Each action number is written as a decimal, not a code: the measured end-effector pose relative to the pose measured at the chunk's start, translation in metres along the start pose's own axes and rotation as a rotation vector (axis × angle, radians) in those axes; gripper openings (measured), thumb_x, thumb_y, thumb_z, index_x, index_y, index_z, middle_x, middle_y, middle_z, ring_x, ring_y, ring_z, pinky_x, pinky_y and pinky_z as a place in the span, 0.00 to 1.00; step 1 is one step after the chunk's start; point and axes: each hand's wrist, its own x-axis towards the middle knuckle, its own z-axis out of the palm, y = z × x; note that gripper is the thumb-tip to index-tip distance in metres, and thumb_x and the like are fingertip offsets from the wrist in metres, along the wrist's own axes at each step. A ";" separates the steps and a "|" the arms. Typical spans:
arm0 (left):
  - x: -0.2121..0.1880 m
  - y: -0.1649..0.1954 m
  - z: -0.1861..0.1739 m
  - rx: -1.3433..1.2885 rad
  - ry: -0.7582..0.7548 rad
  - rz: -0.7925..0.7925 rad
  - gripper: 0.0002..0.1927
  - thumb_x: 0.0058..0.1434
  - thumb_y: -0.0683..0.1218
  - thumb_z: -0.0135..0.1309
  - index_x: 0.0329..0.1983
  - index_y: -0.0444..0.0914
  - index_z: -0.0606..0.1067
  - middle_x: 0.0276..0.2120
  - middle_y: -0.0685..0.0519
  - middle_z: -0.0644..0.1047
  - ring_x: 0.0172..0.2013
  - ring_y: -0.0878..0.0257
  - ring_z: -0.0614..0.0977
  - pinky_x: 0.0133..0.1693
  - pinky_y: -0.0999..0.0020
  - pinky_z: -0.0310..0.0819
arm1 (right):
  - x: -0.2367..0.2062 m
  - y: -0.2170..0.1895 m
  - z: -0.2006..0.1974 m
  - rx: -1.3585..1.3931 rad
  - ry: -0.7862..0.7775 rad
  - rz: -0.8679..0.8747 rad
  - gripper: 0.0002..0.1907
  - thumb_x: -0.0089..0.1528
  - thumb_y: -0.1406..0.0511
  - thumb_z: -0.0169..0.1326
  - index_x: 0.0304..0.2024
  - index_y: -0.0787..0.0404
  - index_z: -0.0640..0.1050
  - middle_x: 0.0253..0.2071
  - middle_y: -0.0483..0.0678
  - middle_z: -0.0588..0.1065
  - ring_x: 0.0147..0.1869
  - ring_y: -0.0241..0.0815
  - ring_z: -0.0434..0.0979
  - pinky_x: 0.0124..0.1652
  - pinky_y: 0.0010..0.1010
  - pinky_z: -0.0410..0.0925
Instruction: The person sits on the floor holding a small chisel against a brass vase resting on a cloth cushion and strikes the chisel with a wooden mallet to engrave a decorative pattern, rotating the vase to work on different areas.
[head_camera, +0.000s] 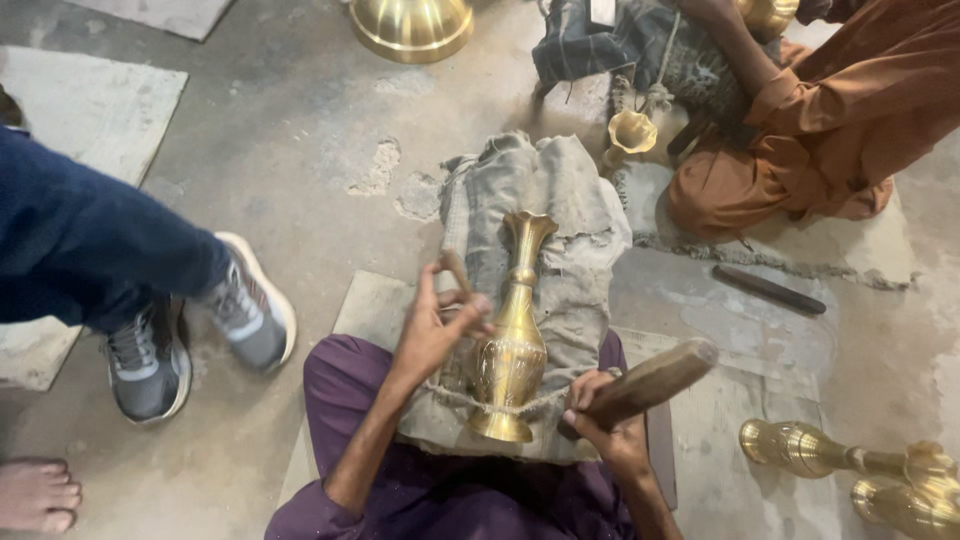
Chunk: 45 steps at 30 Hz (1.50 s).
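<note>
A brass vase (515, 335) is laid lengthwise on a folded grey sack (560, 215) over the lap of a person in purple cloth, with its flared mouth pointing to twelve o'clock and its foot to six. A cord (455, 396) is passed across the lower body of the vase and over the sack.

The left hand (435, 330) is found at nine o'clock of the vase, just beside its neck and shoulder. Its fingers are closed round a thin wooden-handled tool (455, 270), whose handle sticks up toward twelve o'clock; whether the tool's tip touches the brass cannot be told.

The right hand (605, 425) is placed at four o'clock of the vase, near its foot. It is gripped firmly round a thick wooden mallet (650, 380), which is angled out toward two o'clock, apart from the vase.

At one o'clock another person in rust-coloured clothes (830, 120) is seated, with a small brass cup (632, 130) close by. A dark rod (768, 290) is left on the floor at three o'clock. More brass pieces (850, 465) are seen at four o'clock, and a grey shoe (250, 310) at nine.
</note>
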 end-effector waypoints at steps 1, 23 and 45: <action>0.000 0.000 0.004 0.003 -0.035 0.022 0.43 0.59 0.46 0.58 0.74 0.41 0.49 0.36 0.45 0.84 0.30 0.57 0.89 0.34 0.64 0.90 | 0.002 0.004 -0.002 -0.013 -0.030 0.032 0.13 0.56 0.77 0.60 0.37 0.60 0.72 0.39 0.48 0.70 0.45 0.40 0.72 0.46 0.38 0.71; 0.015 -0.001 0.016 0.054 -0.312 0.136 0.36 0.57 0.43 0.66 0.69 0.37 0.67 0.35 0.45 0.84 0.35 0.62 0.88 0.35 0.65 0.87 | 0.088 -0.120 -0.060 -0.705 0.001 0.149 0.32 0.55 0.63 0.64 0.60 0.63 0.70 0.35 0.51 0.77 0.29 0.39 0.79 0.26 0.34 0.76; 0.016 0.012 0.016 0.114 -0.396 0.185 0.34 0.60 0.42 0.63 0.69 0.37 0.67 0.36 0.45 0.84 0.35 0.64 0.87 0.36 0.68 0.87 | 0.142 -0.204 -0.032 -1.414 -0.107 -0.082 0.34 0.56 0.59 0.63 0.66 0.51 0.73 0.54 0.53 0.79 0.51 0.50 0.81 0.50 0.45 0.74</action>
